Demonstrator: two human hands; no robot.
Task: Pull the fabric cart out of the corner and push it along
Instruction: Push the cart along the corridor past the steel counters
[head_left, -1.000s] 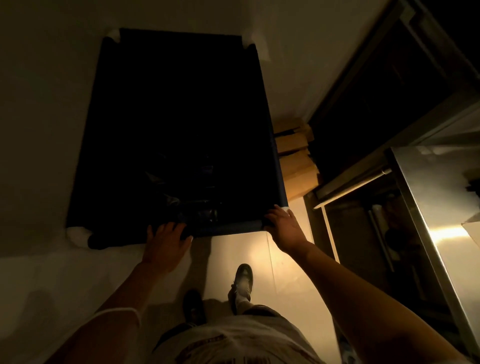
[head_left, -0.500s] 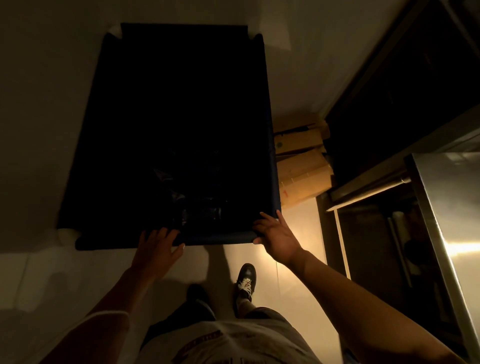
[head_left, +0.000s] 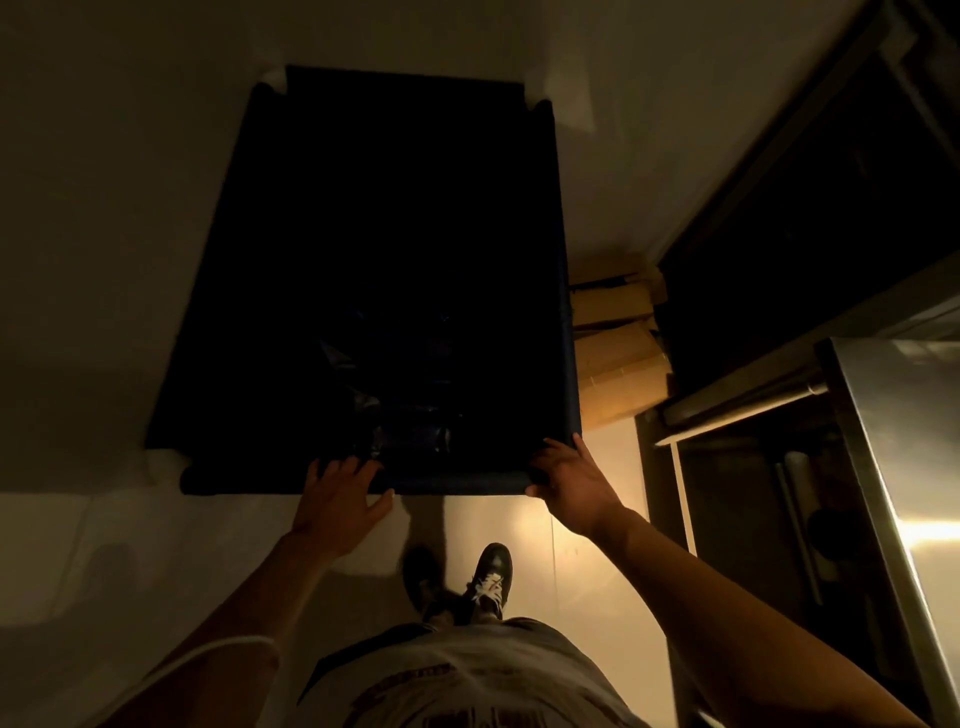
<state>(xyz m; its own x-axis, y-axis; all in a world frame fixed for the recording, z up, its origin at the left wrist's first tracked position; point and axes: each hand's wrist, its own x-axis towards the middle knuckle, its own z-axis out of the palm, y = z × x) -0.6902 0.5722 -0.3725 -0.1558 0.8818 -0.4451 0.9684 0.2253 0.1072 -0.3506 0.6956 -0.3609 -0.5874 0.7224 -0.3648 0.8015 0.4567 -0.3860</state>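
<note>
Head view looks straight down on a dim corner where the fabric cart (head_left: 384, 270) sits, a dark blue, deep-sided bin with its far end close to the wall (head_left: 130, 156) and its near rail just ahead of the person's feet. Something glossy, perhaps plastic wrap, lies at the bottom, but the inside is too dark to name it. The left hand (head_left: 332, 499) rests on the near rail with its fingers (head_left: 343, 467) spread and draped over the edge, not closed round it. The right hand (head_left: 576, 486) has the near right corner, thumb below and fingers curled over the top of the rail, a real grip. To the right of the cart, cardboard boxes (head_left: 618, 364) are stacked on the floor against it or just beside it, and further right stands a steel unit (head_left: 893, 467) with a shelf underneath.

I'd judge this the start of the pull: both hands are on the cart and it hasn't left the corner. The next move wants the left hand to close properly, then a straight draw back toward the body, stepping rearward, keeping the right side off the boxes before turning it to push
</note>
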